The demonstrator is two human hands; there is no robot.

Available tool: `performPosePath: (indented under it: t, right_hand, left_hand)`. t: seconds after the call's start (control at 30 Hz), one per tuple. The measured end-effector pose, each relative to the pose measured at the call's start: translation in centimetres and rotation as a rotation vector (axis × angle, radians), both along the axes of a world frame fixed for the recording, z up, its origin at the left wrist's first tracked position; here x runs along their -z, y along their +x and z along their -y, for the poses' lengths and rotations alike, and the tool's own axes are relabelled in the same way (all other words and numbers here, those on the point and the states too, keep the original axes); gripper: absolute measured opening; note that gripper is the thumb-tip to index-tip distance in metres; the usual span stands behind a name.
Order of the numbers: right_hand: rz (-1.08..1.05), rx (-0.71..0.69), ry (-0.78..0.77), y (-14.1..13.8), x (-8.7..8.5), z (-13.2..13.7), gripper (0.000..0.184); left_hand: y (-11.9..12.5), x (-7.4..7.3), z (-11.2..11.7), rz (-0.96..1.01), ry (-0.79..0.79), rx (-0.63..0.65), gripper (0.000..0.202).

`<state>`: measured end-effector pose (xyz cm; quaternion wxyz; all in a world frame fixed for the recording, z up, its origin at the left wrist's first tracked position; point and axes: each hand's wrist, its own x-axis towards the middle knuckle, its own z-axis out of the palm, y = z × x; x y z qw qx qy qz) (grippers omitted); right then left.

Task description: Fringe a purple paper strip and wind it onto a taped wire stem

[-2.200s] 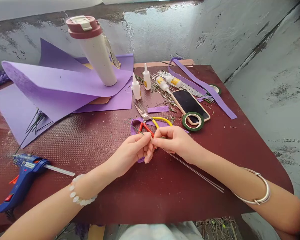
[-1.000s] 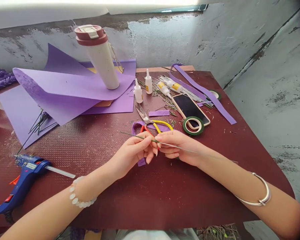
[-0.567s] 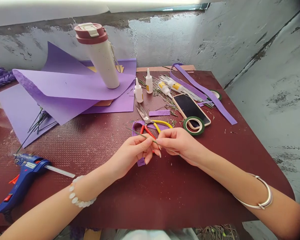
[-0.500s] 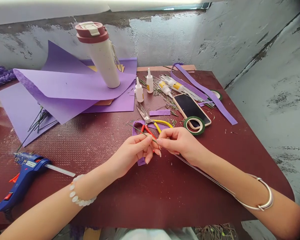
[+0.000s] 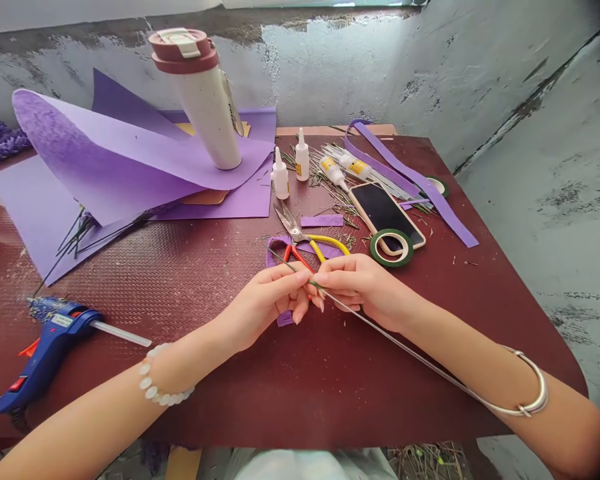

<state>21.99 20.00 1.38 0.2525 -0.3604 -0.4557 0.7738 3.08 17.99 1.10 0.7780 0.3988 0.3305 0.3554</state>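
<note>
My left hand [image 5: 267,303] and my right hand [image 5: 363,287] meet over the middle of the dark red table [image 5: 290,387], fingertips pinched together on a thin wire stem [image 5: 405,350]. The stem's left part is wrapped in green and pokes out past my left fingers. Its bare metal part runs down to the right under my right forearm. A small purple strip [image 5: 284,319] shows below my left fingers. Just behind the hands lie scissors [image 5: 303,240] with one red and one yellow handle.
A green tape roll [image 5: 391,247] lies by a phone [image 5: 386,212]. Glue bottles [image 5: 291,167], loose wires and purple ribbon [image 5: 415,183] sit further back. A white tumbler [image 5: 203,93] stands on curled purple foam sheets [image 5: 115,167]. A blue glue gun [image 5: 45,347] lies at the left.
Both hands stay pinched on the stem and keep turning it; its bare end has swung from level at the right down under my right forearm. The view has tilted slightly.
</note>
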Motion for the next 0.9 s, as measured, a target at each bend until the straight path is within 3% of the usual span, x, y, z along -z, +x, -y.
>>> performPosePath:
  t: [0.43, 0.63, 0.9]
  right_hand:
    - [0.011, 0.034, 0.002, -0.2, -0.1, -0.2, 0.036]
    - [0.094, -0.011, 0.035, 0.3, 0.1, -0.5, 0.033]
    - [0.022, 0.003, -0.016, 0.3, 0.7, -0.8, 0.033]
  left_hand:
    - [-0.2, -0.4, 0.1, -0.233, 0.045, -0.069, 0.034]
    - [-0.3, -0.4, 0.1, -0.220, 0.049, -0.074, 0.028]
    - [-0.2, -0.3, 0.1, -0.173, 0.016, -0.070, 0.027]
